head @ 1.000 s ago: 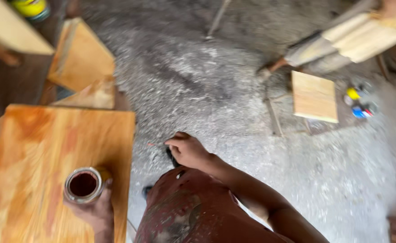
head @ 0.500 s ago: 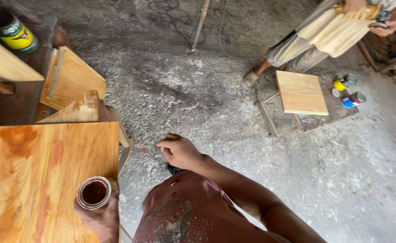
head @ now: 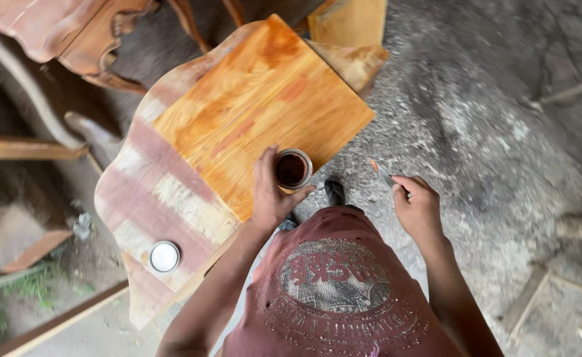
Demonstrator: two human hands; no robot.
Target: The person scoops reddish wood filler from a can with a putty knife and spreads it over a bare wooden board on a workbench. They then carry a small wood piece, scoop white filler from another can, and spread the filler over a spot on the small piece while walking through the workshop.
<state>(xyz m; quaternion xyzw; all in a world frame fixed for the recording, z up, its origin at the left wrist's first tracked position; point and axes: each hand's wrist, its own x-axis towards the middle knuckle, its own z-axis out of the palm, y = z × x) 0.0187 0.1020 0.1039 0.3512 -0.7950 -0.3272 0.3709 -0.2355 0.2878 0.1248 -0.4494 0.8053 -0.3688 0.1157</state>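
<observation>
My view has swung left; my left hand (head: 271, 195) still grips the varnish tin (head: 293, 169) at the stained panel's (head: 251, 106) near edge, right hand (head: 418, 206) clenched around a brush (head: 382, 173).

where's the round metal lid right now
In the head view the round metal lid lies low on the left, on the unfinished end of the wooden panel, left of the left hand holding the small tin.

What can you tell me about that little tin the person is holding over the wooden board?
The small tin is round, with a metal-looking rim, open at the top and upright. Inside is a dark reddish-brown liquid, like wood stain. The left hand grips it from the side, fingers wrapped around its wall, at the near edge of the orange-stained board. A round silvery lid lies apart on the curved wooden panel.
</observation>
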